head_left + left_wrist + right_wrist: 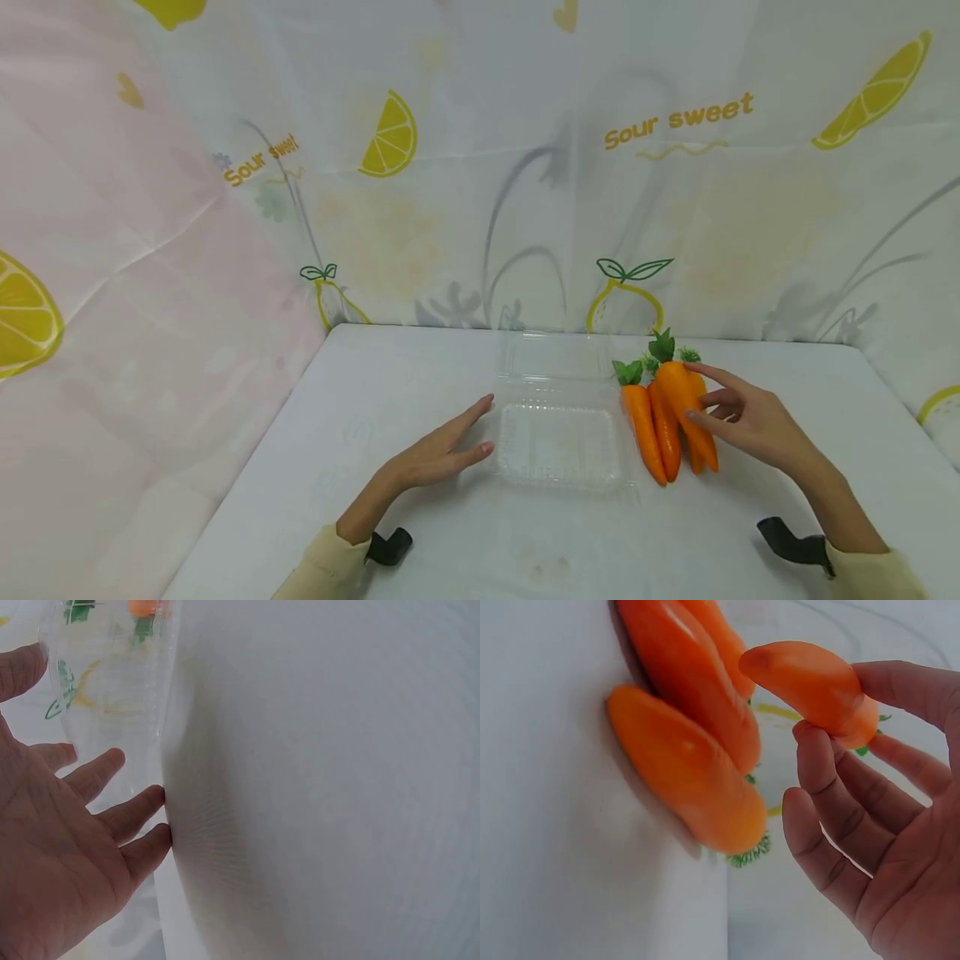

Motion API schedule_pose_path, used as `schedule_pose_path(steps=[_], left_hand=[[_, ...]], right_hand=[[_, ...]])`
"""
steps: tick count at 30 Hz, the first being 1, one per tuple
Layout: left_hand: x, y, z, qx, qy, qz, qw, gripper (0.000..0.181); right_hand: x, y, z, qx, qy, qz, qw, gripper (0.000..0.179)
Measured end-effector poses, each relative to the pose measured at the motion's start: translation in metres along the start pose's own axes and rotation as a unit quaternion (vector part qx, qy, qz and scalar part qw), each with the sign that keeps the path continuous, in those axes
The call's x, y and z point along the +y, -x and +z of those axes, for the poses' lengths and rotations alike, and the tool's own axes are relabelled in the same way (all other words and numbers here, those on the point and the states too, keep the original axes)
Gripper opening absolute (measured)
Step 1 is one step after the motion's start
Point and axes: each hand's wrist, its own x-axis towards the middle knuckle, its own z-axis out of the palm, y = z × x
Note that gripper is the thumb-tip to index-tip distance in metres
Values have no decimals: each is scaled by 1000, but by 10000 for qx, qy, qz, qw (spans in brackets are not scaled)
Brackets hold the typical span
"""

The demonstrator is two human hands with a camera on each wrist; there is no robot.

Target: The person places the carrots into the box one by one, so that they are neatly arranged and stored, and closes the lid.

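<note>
In the head view my right hand (761, 423) pinches an orange carrot (677, 388) with leafy green top between thumb and fingers. The right wrist view shows this carrot (806, 682) held above the other carrots (686, 772), its tapered tip pointing away from the palm. Those carrots (642, 429) lie side by side, tops toward the back. To their left sits a clear plastic clamshell box (558, 446), its lid (557, 357) folded back toward the wall. My left hand (442, 454) is beside the box's left edge, fingers extended; in the left wrist view its fingertips overlap the clear plastic (112, 697).
A white table (420, 358) bears everything. Behind it and on the left hangs a cloth (465, 225) printed with lemons and lettering. Black wrist straps or mounts (795, 546) show at both cuffs.
</note>
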Motion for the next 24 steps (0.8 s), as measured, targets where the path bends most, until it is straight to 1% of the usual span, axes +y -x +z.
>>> schedule_pose_path(steps=[5, 13, 19, 24], left_hand=[[0, 0, 0, -8, 18, 0, 10000, 76], [-1, -1, -1, -24, 22, 39, 10000, 77], [1, -1, -1, -21, 27, 66, 10000, 77], [-1, -1, 0, -22, 25, 38, 10000, 77]], right_hand=[[-7, -6, 5, -72, -190, -177, 9996, 66], [-17, -14, 15, -282, -430, -188, 9985, 64], [-23, -18, 23, -309, -631, -445, 9965, 60], [-29, -22, 28, -402, -841, -610, 9938, 57]])
